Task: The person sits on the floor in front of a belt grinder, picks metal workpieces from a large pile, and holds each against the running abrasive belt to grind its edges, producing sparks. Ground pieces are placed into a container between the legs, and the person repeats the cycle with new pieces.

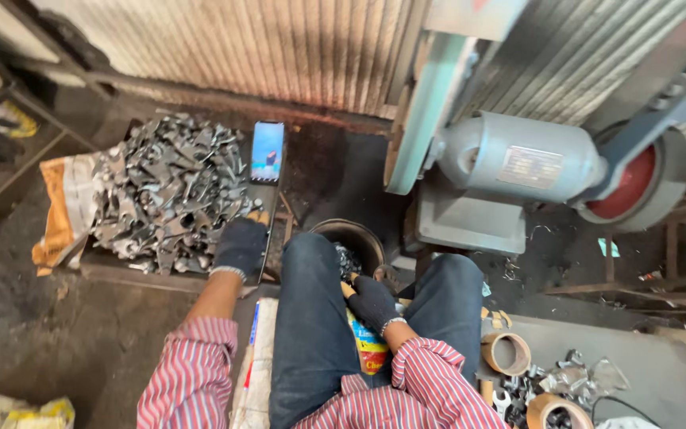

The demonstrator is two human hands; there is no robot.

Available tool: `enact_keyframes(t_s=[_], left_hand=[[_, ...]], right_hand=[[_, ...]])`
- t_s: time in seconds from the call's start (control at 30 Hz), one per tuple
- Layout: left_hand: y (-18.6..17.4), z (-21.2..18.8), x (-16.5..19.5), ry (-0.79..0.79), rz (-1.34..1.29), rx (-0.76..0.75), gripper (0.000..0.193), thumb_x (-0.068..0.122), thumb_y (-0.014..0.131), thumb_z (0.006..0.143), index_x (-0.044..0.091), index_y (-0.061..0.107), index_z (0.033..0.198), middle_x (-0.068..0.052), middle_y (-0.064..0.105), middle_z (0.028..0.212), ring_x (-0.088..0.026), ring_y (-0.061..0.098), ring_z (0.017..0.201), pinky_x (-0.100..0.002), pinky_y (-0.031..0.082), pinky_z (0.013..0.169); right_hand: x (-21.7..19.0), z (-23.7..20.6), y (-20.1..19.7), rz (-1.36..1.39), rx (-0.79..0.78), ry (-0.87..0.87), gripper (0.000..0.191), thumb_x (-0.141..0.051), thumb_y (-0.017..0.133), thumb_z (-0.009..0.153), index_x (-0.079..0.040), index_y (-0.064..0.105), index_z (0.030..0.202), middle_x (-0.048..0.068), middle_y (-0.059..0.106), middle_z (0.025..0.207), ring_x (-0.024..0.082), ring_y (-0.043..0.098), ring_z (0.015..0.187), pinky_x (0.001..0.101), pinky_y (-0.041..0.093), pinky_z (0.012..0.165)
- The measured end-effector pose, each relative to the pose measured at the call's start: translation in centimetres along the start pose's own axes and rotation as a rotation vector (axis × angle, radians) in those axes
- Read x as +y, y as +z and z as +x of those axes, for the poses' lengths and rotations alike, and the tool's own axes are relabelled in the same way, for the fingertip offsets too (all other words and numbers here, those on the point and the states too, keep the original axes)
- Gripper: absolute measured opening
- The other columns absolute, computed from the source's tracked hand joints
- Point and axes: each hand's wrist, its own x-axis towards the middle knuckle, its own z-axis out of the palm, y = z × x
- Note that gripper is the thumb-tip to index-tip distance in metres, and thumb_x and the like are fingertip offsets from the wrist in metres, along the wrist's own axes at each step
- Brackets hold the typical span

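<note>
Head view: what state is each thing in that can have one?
left hand: gloved, resting on the heap's edge.
right hand: gloved, between the knees by the bucket; grip unclear.
metal parts heap: loose pile.
phone: screen lit, propped up.
bucket: open, holding metal pieces.
bench grinder: whether running, cannot tell.
tape rolls: lying flat.

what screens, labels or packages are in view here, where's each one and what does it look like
Phone: propped beside the pile of metal parts, upright rectangle, lit blue screen.
Nameplate: on the grey motor, pale rectangular plate.
Printed packet: between the knees under the right hand, yellow, blue and red.
Sack: under the pile, orange and white.
</note>
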Motion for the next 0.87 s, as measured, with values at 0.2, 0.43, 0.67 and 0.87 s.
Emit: enact_keyframes(t_s=[0.2, 0.43, 0.67, 0.87], left_hand=[[-1.3, -3.0, 6.7, 0.05, -0.405, 0.55, 0.041, 0.012, 0.063, 0.091, 0.005, 0.065, 0.132, -0.021, 0.069, 0.122, -0.039, 0.067, 0.112, -0.045, 0.051, 0.098], [1.4, -4.2, 20.9, 0.048, -0.777, 0.267, 0.076, 0.018, 0.072, 0.078, 0.004, 0.049, 0.149, -0.021, 0.067, 0.122, -0.04, 0.061, 0.11, -0.05, 0.047, 0.096], [7.2, -2.0, 22.1, -0.014, -1.669, -0.31, 0.037, 0.03, 0.063, 0.104, -0.004, 0.074, 0.114, -0.009, 0.075, 0.101, -0.016, 0.065, 0.094, -0.033, 0.053, 0.086], [6.5, 1.5, 19.7, -0.08, -1.59, -0.448, 0.033, 0.028, 0.06, 0.105, 0.001, 0.075, 0.116, -0.006, 0.068, 0.088, -0.015, 0.057, 0.077, -0.032, 0.048, 0.069]], right_hand=[[-0.4, -1.2, -1.1, 0.341, 0.295, -0.145, 0.049, -0.038, 0.069, 0.094, -0.006, 0.066, 0.132, 0.013, 0.073, 0.12, 0.028, 0.068, 0.114, 0.0377, 0.049, 0.096], [3.7, -0.7, -3.9, 0.823, 0.126, 0.073, 0.057, -0.028, 0.069, 0.094, -0.001, 0.06, 0.143, 0.022, 0.068, 0.132, 0.035, 0.065, 0.115, 0.0378, 0.048, 0.098], [8.8, -1.9, -5.9, 0.481, 0.347, -0.318, 0.043, -0.023, 0.058, 0.106, -0.004, 0.056, 0.144, 0.017, 0.061, 0.147, 0.025, 0.056, 0.136, 0.0351, 0.044, 0.113], [2.8, -1.2, -12.8, 0.401, 0.038, 0.18, 0.055, -0.041, 0.059, 0.099, -0.021, 0.055, 0.15, 0.012, 0.069, 0.138, 0.021, 0.072, 0.12, 0.0269, 0.052, 0.102]])
